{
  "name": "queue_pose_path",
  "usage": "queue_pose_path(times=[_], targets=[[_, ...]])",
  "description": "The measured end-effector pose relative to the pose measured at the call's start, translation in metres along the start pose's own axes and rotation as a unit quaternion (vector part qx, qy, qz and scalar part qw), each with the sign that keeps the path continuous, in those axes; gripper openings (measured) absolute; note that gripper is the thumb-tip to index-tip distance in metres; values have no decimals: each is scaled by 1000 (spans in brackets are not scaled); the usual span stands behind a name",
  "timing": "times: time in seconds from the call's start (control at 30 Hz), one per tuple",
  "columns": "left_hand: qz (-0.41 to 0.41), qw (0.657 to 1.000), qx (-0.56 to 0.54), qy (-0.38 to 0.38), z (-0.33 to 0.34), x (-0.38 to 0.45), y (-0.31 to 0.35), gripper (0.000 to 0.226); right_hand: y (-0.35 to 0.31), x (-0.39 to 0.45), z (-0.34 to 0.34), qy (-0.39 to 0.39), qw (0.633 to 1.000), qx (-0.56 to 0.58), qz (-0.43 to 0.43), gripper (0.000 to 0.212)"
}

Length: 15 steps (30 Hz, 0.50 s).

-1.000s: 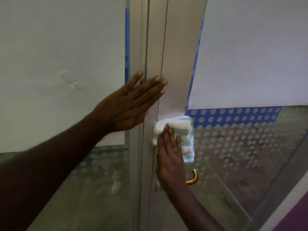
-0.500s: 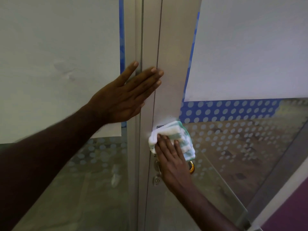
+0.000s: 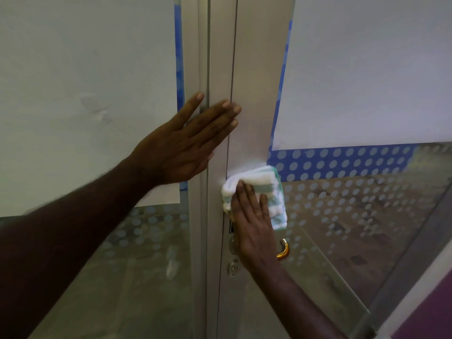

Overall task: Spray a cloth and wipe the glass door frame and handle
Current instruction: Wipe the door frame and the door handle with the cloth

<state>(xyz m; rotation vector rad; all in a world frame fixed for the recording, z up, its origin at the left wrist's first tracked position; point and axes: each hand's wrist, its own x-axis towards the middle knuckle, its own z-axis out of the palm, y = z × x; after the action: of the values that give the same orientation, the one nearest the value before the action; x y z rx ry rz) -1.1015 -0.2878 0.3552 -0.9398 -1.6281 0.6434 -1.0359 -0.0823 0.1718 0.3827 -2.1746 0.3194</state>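
Change from the earlier frames: the cloth [image 3: 256, 189] and right hand [image 3: 254, 231] sat higher on the door frame [image 3: 254, 94] than half a second before, back near the level seen a second before; the end of the handle [image 3: 283, 252] showed again beside the wrist. The left hand [image 3: 181, 145] kept its flat brace across the frame seam.

Cloth: white with pale green stripes, folded, pressed against the door frame at the lower corner of the right paper sheet [image 3: 367, 69]. Its right edge hung over the blue dotted band [image 3: 342, 160] on the glass [image 3: 367, 216].

Right hand: fingers [image 3: 247, 199] straight and laid flat on the cloth's lower left part, tips pointing up. The cloth extended above and to the right of the fingertips. No curl round the cloth was visible; the thumb could not be told.

Left hand: fingers [image 3: 220, 113] straight and together, resting on the frame above and left of the cloth, apart from it, holding nothing. The thumb lay separately, pointing up along the left post.

Handle: gold-coloured, curved end visible below the cloth, just right of the right wrist; the rest was hidden by the hand.

Keyhole [image 3: 233, 267]: on the frame, below the hand.

Left paper sheet [image 3: 85, 94]: covering the left pane.
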Motion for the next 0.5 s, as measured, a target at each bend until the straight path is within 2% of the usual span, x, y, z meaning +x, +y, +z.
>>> queue_pose_path(times=[0.13,0.2,0.27,0.33,0.4,0.5], targets=[[-1,1000,0,6,0,1,0,65,-5,72,-7,93,995,3,29,57],[1,1000,4,1,-1,2,0,65,-8,69,1,101,994,15,39,55],[3,1000,2,-2,-1,2,0,65,-7,33,16,71,996,19,42,54],[6,1000,13,0,-2,0,1,65,-3,-6,19,41,999,-2,31,66],[4,1000,10,-3,-5,3,-1,65,8,-4,12,31,999,-31,19,80],[3,1000,6,-6,-3,1,0,65,15,53,-6,96,992,-40,66,78]])
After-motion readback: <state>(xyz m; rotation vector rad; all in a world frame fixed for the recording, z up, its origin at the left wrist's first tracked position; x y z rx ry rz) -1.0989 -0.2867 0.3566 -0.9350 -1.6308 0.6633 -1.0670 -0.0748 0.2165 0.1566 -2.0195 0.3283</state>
